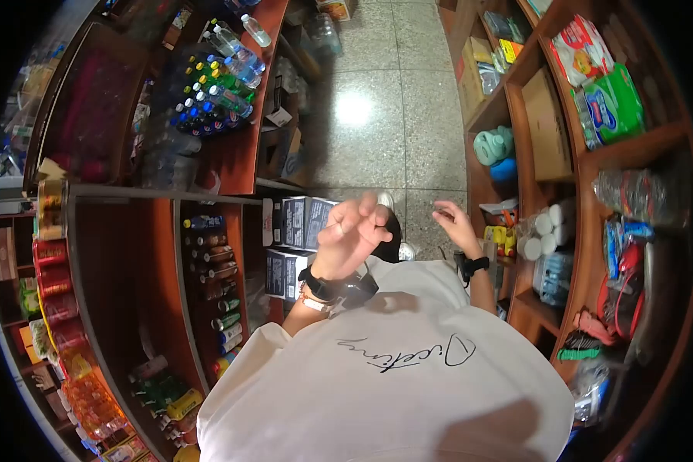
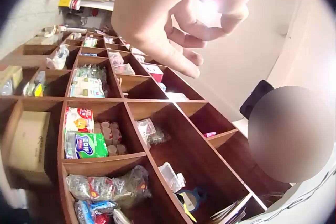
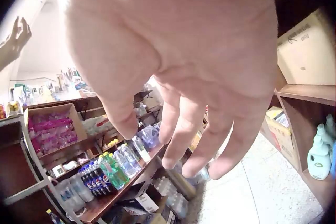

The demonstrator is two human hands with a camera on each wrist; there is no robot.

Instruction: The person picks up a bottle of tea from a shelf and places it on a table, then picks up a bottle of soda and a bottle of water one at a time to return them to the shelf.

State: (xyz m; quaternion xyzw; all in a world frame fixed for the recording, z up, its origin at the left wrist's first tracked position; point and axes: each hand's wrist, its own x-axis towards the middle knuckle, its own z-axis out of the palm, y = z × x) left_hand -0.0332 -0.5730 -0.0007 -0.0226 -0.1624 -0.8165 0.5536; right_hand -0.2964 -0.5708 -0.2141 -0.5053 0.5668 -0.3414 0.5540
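In the head view my left hand (image 1: 352, 235) is raised in front of my chest, its fingers loosely bent with nothing between them. The left wrist view shows this hand (image 2: 157, 14) from close up, overlapping the pale wall and shelves. My right hand (image 1: 456, 227) hangs over the aisle near the right shelf, thumb and fingers apart and holding nothing. In the right wrist view the palm (image 3: 178, 50) fills the upper middle, with the fingers relaxed. Nearest to it stand light green jugs (image 1: 493, 146) and white-lidded containers (image 1: 543, 227) on the shelf.
Wooden shelves (image 1: 585, 158) line the right side, bearing a green package (image 1: 614, 104) and other goods. To the left, drink bottles (image 1: 215, 96) crowd a counter, with cans (image 1: 221, 269) and dark boxes (image 1: 285, 273) lower down. A tiled floor (image 1: 362, 146) runs between.
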